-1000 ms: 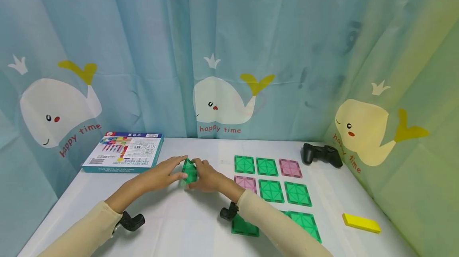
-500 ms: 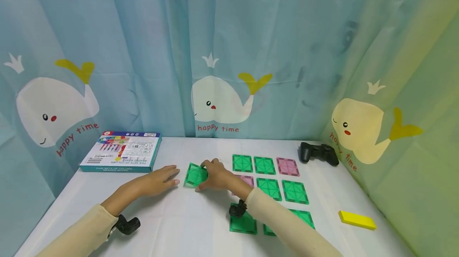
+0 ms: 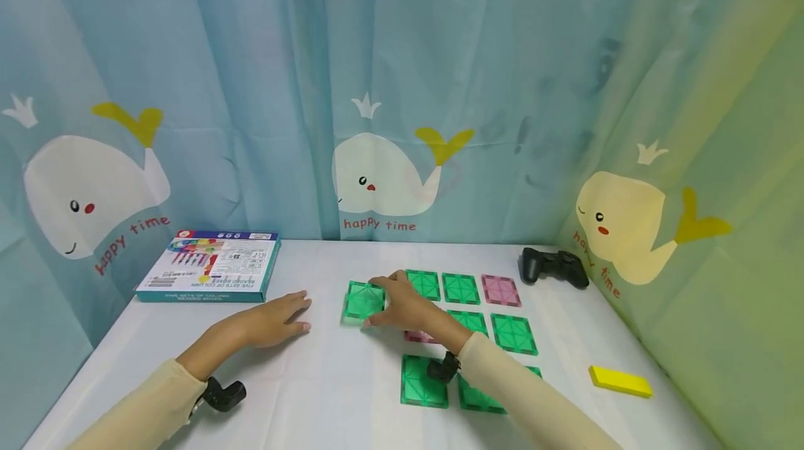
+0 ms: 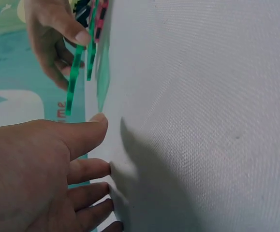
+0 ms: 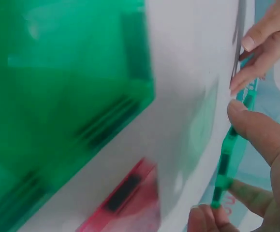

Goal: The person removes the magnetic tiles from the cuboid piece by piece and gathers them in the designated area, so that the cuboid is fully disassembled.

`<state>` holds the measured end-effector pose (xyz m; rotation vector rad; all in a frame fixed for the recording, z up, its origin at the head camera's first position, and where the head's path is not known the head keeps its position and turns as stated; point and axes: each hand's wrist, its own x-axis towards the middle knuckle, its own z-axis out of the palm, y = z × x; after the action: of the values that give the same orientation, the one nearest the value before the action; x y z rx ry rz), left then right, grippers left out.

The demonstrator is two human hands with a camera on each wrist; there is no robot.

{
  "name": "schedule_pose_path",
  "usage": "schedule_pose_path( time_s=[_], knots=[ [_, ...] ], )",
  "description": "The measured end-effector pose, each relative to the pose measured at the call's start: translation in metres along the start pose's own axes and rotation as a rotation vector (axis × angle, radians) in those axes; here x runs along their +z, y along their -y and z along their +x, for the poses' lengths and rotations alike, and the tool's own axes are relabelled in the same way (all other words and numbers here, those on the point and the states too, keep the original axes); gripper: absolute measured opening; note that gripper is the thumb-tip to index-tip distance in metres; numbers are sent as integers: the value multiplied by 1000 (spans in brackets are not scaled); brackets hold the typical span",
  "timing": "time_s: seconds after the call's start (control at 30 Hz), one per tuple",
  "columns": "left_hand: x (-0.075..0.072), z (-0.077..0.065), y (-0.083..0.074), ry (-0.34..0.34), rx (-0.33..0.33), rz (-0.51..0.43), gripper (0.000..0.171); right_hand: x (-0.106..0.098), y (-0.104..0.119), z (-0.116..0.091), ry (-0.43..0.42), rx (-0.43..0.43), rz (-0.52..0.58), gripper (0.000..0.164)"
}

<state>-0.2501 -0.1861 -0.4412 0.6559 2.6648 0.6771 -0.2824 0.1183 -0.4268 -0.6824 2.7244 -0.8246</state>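
Just left of a grid of tiles, my right hand [image 3: 405, 303] grips a green translucent square magnetic tile [image 3: 363, 300] by its edges. In the left wrist view this tile [image 4: 74, 82] is edge-on and raised off the table, with a green tint on the cloth nearby. My left hand [image 3: 276, 321] hovers over the white table, its fingers loosely extended and nothing in them. On the table lie green tiles [image 3: 460, 288] and pink tiles [image 3: 500, 290] in spaced rows. My right hand and forearm partly cover several, including a pink tile [image 3: 419, 336].
A flat boxed set [image 3: 210, 267] lies at the back left. At the back right is a black game controller [image 3: 553, 267], and nearer on the right a yellow block [image 3: 620, 381]. Curtains [image 3: 402, 73] with printed whales enclose the table's back and sides.
Both hands held the green tile at first. The left hand let go and drew back left; the right hand turned the tile flatter and carried it right, toward the grid.
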Motion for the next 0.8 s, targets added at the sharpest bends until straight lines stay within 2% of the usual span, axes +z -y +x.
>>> schedule_pose_path(
  time_s=[0.2, 0.5, 0.63, 0.8],
  knots=[
    [1, -2, -1, 6, -5, 8, 65, -16, -15, -29, -50, -8, 66, 81],
    [1, -3, -3, 11, 1, 22, 68, -35, -28, -90, -89, 18, 115, 80],
    [2, -3, -3, 12, 1, 32, 70, -34, -28, -119, -71, 12, 93, 80],
    [3, -2, -2, 10, 0, 44, 71, -22, -22, -152, -14, -18, 27, 80]
  ],
)
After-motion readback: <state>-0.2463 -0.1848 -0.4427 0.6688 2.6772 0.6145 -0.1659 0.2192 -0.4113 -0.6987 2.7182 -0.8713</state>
